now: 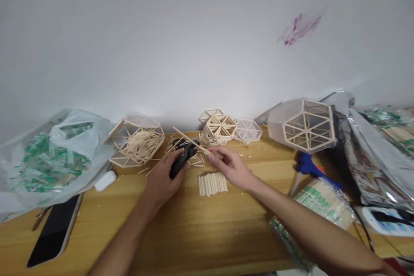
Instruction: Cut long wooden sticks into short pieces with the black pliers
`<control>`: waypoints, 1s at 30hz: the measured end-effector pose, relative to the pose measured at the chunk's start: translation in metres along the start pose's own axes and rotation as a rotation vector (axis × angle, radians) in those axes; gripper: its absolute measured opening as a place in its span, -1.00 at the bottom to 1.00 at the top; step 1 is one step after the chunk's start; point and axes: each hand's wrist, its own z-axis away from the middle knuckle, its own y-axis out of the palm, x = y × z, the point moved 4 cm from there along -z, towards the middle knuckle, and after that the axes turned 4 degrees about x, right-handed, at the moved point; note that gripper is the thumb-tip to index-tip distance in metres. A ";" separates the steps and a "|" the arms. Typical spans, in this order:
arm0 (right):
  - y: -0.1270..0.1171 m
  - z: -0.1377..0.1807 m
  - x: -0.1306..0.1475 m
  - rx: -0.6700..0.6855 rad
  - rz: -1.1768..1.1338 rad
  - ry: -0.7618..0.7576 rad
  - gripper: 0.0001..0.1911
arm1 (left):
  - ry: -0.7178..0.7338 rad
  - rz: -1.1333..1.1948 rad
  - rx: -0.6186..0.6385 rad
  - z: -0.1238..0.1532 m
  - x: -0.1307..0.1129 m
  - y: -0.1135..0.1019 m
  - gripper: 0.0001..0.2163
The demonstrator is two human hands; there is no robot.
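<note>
My left hand [164,177] is wrapped round black-handled cutters [181,161], their head pointing away toward the wall. A thin wooden stick [189,139] is pinched between the thumb and fingers of my right hand [229,164]. It slants up and left across the head of the cutters; whether the blades touch it, I cannot tell. Just below my right hand, a neat row of short cut sticks [212,184] lies on the wooden table [194,228]. Loose short pieces [198,161] are scattered beyond the cutters.
Stick-framed polygonal shapes stand along the wall: one full of cut sticks [140,144], a bundle of frames [221,127], a large covered one [304,125]. Left are a plastic bag [77,116] and phone [54,228]; right, a blue glue gun [305,164], packed sticks [323,200], and power strip [384,224].
</note>
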 end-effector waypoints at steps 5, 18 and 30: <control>0.003 0.001 -0.002 0.051 -0.048 -0.007 -0.62 | 0.031 0.025 0.067 0.002 -0.007 0.000 -0.56; 0.004 0.001 0.008 0.132 0.056 0.018 -0.57 | 0.069 0.001 0.174 0.004 -0.021 0.000 -0.51; 0.003 0.002 0.005 0.238 -0.011 0.032 -0.52 | 0.082 0.050 0.195 0.007 -0.022 0.002 -0.50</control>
